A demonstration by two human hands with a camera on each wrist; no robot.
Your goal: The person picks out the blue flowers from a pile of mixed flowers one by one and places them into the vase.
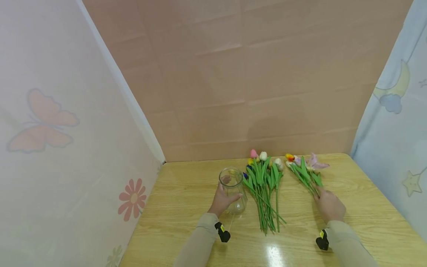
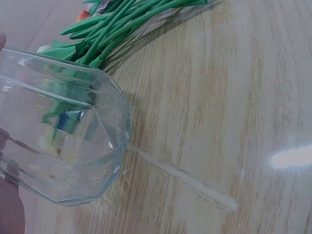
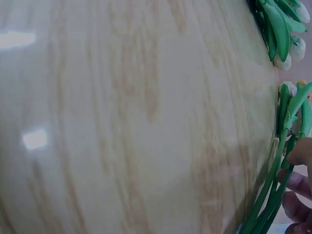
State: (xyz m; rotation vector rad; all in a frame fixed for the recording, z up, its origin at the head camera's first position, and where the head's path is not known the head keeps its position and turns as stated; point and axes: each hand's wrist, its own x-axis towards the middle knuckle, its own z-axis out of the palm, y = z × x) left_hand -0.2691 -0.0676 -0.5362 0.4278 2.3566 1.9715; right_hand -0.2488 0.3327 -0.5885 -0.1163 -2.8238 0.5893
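Observation:
My left hand (image 1: 222,201) holds a clear glass vase (image 1: 235,188) by its side, the thumb across the front. In the left wrist view the vase's faceted base (image 2: 105,141) faces the camera, and part of the hand (image 2: 10,207) shows at the lower left. Over on the right, my right hand (image 1: 330,206) grips the green stems (image 3: 275,183) of a small bunch of artificial flowers (image 1: 304,172). That bunch has a pink-lilac bloom (image 1: 315,163) and a red-yellow tulip (image 1: 290,157). Between both hands lies a larger bunch of artificial tulips (image 1: 263,185).
The wooden table (image 1: 180,193) ends against a brown backdrop (image 1: 207,111). Printed cloths flank it at left (image 1: 76,178) and right (image 1: 393,148). In the left wrist view, a pale strip (image 2: 187,180) lies on the tabletop beside the vase.

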